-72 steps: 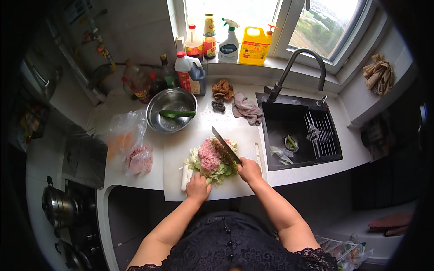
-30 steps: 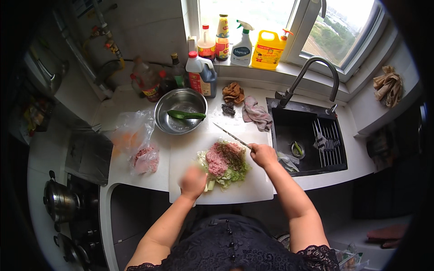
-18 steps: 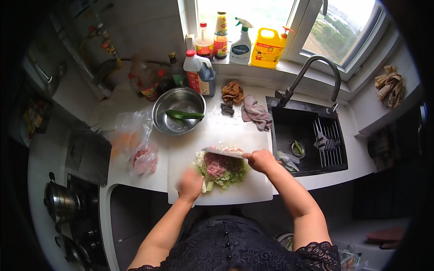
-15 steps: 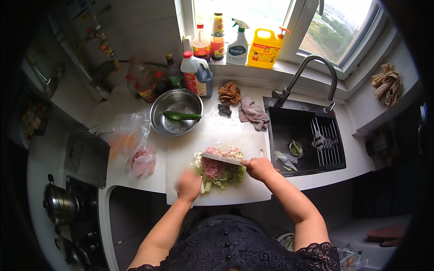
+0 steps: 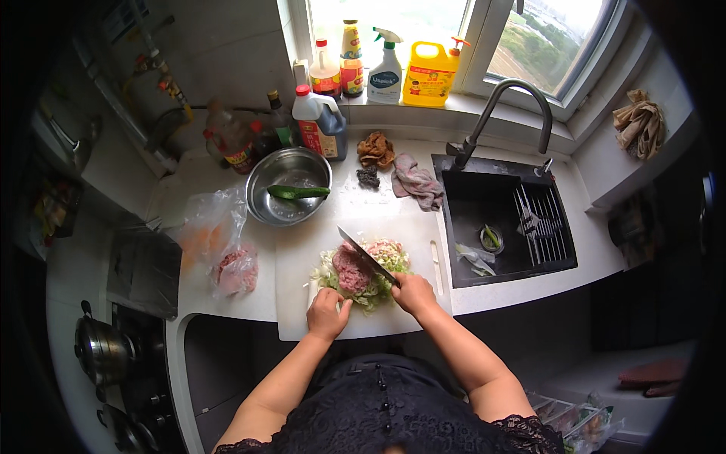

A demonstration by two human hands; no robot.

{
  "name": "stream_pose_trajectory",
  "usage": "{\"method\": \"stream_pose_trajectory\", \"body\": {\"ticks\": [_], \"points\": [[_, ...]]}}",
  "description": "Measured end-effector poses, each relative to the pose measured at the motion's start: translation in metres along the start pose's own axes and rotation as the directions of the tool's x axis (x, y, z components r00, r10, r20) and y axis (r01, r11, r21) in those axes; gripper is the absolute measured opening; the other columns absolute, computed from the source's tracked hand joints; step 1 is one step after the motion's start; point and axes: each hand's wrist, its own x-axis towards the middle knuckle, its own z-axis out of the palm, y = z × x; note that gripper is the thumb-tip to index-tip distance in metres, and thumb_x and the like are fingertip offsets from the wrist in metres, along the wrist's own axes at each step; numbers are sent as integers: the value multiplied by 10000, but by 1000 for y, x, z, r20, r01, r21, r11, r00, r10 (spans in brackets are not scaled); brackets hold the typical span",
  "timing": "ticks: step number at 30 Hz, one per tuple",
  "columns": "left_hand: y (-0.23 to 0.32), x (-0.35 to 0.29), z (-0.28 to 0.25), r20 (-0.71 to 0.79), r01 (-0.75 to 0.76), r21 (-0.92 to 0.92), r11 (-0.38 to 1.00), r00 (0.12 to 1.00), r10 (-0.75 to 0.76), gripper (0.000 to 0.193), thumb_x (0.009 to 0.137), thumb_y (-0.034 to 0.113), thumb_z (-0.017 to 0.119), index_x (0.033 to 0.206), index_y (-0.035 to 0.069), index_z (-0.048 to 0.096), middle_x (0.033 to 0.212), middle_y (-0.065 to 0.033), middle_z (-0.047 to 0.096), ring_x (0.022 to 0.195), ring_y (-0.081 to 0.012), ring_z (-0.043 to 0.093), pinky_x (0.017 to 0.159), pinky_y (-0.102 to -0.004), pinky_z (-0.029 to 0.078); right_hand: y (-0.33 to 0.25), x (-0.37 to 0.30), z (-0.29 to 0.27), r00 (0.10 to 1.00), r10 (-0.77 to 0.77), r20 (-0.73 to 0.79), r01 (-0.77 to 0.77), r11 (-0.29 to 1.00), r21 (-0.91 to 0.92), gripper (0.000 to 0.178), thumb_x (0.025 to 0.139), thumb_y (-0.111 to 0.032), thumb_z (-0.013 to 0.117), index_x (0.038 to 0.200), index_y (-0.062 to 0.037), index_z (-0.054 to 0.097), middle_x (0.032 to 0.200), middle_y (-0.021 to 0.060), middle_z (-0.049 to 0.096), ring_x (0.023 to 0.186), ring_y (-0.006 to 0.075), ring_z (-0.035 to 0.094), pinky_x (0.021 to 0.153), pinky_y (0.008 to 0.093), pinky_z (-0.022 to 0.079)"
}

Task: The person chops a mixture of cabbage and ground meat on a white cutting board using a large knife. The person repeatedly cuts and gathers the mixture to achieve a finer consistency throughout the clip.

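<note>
My right hand (image 5: 414, 293) is closed around the handle of a kitchen knife (image 5: 366, 256). The blade slants up and left across a mound of raw minced meat (image 5: 351, 270). Around and under the meat lie chopped pale-green vegetables (image 5: 371, 297), spread on a white cutting board (image 5: 293, 261). At the near left edge of the pile rests my left hand (image 5: 328, 314), its fingers curled; whatever they may hold is hidden. A pale vegetable stalk (image 5: 312, 291) lies beside those fingers.
A steel bowl (image 5: 281, 213) with a cucumber (image 5: 299, 192) stands behind the board. Left of it are plastic bags, one with minced meat (image 5: 237, 271). To the right is a black sink (image 5: 493, 189) with a faucet (image 5: 546, 121). Cloths (image 5: 416, 182) and bottles (image 5: 321, 125) line the back.
The knife has turned from nearly level to a steep slant, and my right hand has come nearer and slightly left. My left hand, blurred before, now rests at the pile's near edge.
</note>
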Motion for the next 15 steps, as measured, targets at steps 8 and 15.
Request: {"method": "stream_pose_trajectory", "body": {"ticks": [8,15], "points": [[2,-9,-1,34,51,50,997,998,-53,190,712,213,750,778,100,613,884,-64,587,830,-282,603,703,-392,499,6,2,7,999,4,-42,-5,999,-40,331,794,-204,547,1106,-225,659,843,167,668,827,374,627,762,461,502],[-3,-15,9,79,-16,166,986,997,3,264,700,275,766,820,97,612,942,-72,566,893,-291,575,714,-408,499,10,8,11,997,18,-79,-20,999,-28,309,796,-222,548,1081,-211,666,874,161,675,857,365,633,780,464,501]]}}
